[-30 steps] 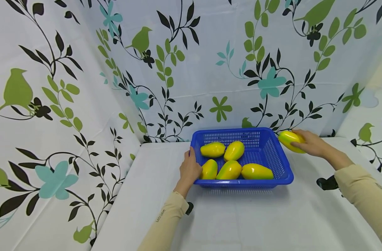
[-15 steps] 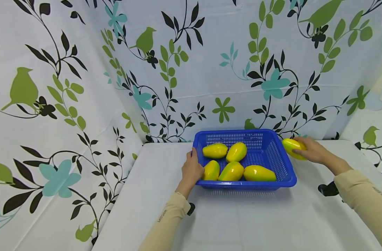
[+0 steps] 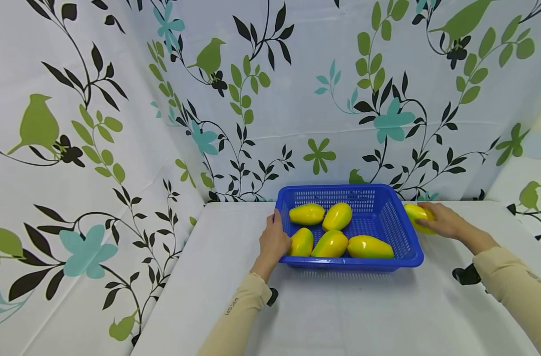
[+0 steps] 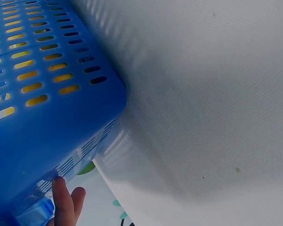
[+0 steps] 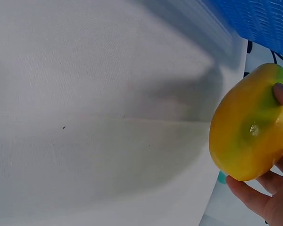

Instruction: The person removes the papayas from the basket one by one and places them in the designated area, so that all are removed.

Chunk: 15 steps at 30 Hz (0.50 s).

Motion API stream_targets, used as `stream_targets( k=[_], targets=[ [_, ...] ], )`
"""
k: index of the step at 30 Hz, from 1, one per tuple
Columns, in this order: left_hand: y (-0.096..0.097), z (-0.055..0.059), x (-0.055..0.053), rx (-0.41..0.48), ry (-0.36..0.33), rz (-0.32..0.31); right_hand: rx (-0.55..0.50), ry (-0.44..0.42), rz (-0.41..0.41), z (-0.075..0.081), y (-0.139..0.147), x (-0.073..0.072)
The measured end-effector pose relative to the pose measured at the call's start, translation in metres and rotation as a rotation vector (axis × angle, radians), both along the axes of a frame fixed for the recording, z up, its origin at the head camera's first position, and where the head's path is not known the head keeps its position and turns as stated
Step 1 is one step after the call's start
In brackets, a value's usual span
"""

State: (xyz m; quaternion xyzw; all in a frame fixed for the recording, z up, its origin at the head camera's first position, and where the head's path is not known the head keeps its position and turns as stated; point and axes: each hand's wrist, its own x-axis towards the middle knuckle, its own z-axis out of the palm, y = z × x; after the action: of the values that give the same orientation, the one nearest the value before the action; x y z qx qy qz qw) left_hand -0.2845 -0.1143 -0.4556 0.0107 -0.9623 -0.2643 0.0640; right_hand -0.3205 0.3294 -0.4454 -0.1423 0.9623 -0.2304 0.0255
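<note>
A blue plastic basket (image 3: 405, 247) with slotted walls stands on the table and contains several yellow-green mangoes (image 3: 337, 216). At its left side, my left hand (image 3: 272, 242) grips the rim; two of its fingers (image 4: 63, 200) show against the outer wall in the left wrist view. Beyond the basket's right side, my right hand (image 3: 445, 220) holds another mango (image 5: 247, 125) between thumb and fingers. That mango hangs above the table, apart from its shadow, and in the head view the basket rim is close to its left end.
The white table (image 3: 323, 311) stretches in front of the basket. Close behind the basket hangs a white curtain (image 3: 288, 113) printed with leaves, flowers and birds, and it continues along the left side. Dark wrist devices (image 3: 467, 275) sit by both sleeves.
My right hand has lowered the mango beside the basket's right wall. The left hand keeps its grip on the basket, and the head view has shifted slightly.
</note>
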Motion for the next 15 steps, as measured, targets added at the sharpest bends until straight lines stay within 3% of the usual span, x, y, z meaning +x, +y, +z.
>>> stream_targets(
  k=[15],
  targets=[
    [-0.001, 0.001, 0.002, 0.004, -0.004, -0.008, 0.042, -0.032, -0.004, -0.017, 0.004, -0.003]
  ],
)
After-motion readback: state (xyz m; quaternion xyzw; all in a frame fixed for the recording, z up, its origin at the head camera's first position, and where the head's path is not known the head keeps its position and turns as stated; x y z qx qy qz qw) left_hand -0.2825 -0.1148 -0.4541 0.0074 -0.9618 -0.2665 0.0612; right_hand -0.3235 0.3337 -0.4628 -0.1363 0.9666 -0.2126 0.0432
